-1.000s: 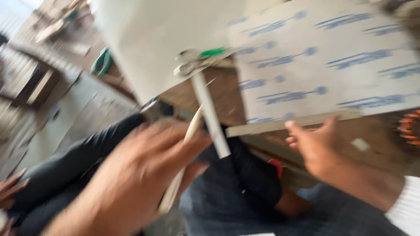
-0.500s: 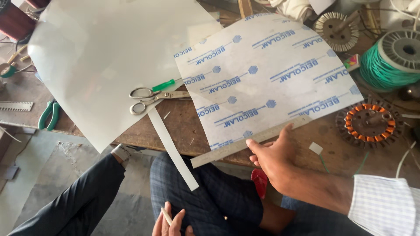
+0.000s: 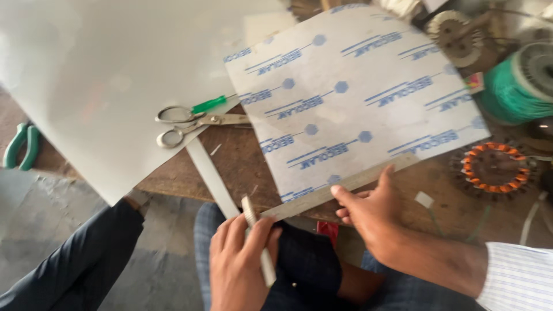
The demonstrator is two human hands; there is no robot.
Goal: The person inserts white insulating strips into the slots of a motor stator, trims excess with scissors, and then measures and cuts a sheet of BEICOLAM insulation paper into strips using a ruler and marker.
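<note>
At the desk (image 3: 242,167) edge, left hand (image 3: 239,262) grips a thin, stiff strip (image 3: 256,239) mid-length; right hand (image 3: 371,210), fingers spread, pins the light, slippery-looking steel ruler (image 3: 340,185).

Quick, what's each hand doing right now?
Left hand: closed around a thin pale strip.
Right hand: open, fingers pressing a metal ruler onto the printed sheet.

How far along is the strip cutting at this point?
Done: one white strip hangs off the bench beside the scissors. In hand: the left hand holds a folded strip; the right hand presses the ruler on the printed sheet. That sheet's ruler edge looks uncut.
</note>
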